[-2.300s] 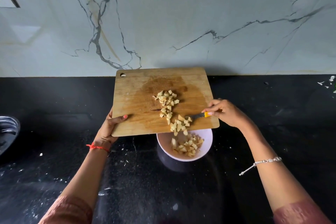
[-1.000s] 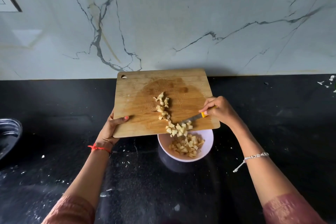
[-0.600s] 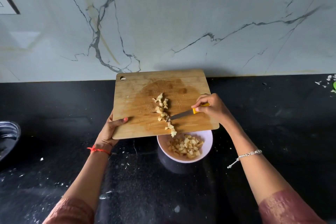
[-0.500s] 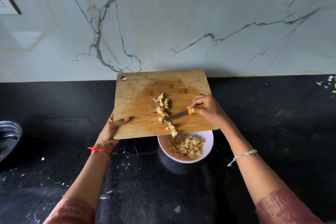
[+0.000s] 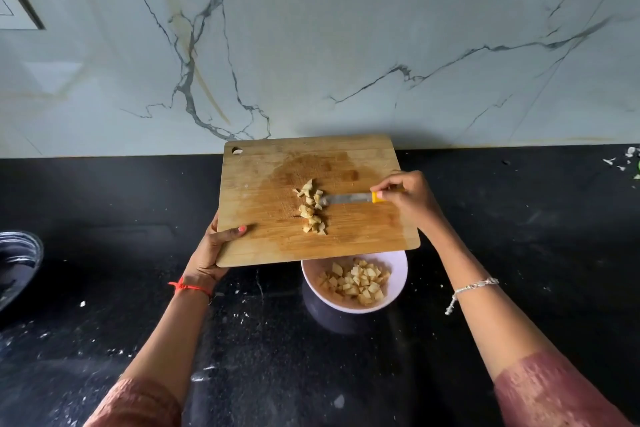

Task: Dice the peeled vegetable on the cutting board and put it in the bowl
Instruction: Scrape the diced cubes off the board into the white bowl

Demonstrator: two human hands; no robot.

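Observation:
My left hand [image 5: 211,253] grips the near left corner of the wooden cutting board [image 5: 263,191], thumb on top, holding it tilted over the bowl. A small heap of pale diced vegetable [image 5: 311,208] lies in the middle of the board. My right hand [image 5: 405,198] holds a knife [image 5: 349,198] by its yellow handle, the blade lying flat across the board with its tip at the heap's upper part. The white bowl [image 5: 398,267] stands on the counter under the board's near edge and holds several dice [image 5: 356,282].
The black counter [image 5: 519,218] is speckled with white crumbs. A steel vessel [image 5: 17,267] sits at the left edge. Small peel scraps [image 5: 623,163] lie at the far right. A marble wall [image 5: 346,45] rises right behind the board.
Most of the dice have slid off the board into the bowl. My right hand has drawn the knife back up the board from its near edge to the remaining heap.

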